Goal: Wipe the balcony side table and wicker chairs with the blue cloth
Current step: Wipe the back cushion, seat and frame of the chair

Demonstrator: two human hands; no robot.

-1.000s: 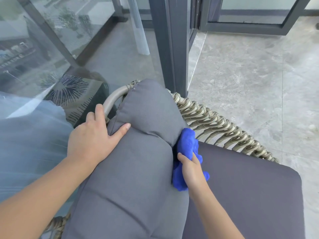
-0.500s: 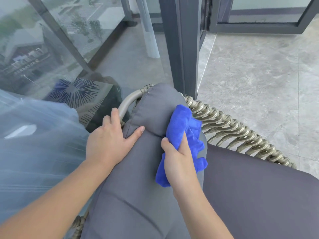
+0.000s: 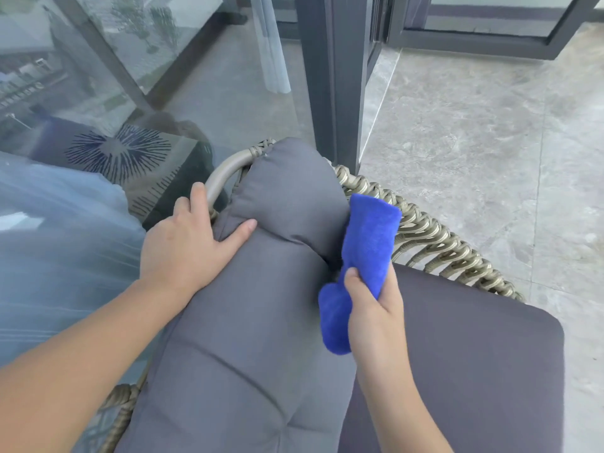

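A wicker chair [image 3: 434,246] with a woven beige rim carries a grey back cushion [image 3: 261,305] and a darker grey seat cushion [image 3: 474,354]. My left hand [image 3: 186,246] rests on the upper left of the back cushion, thumb stretched across the fabric, fingers over the chair's curved frame. My right hand [image 3: 372,305] grips the bunched blue cloth [image 3: 362,256], whose upper end stands against the right side of the back cushion, just in front of the woven rim. The side table is not in view.
A glass pane [image 3: 98,93] stands right behind the chair on the left, with a patterned cushion [image 3: 121,155] seen through it. A dark metal post [image 3: 333,76] rises behind the chair back. Grey stone floor [image 3: 490,142] stretches to the right.
My right hand has carried the cloth from the top front of the back cushion to its right side, by the woven rim. My left hand has stayed on the cushion.
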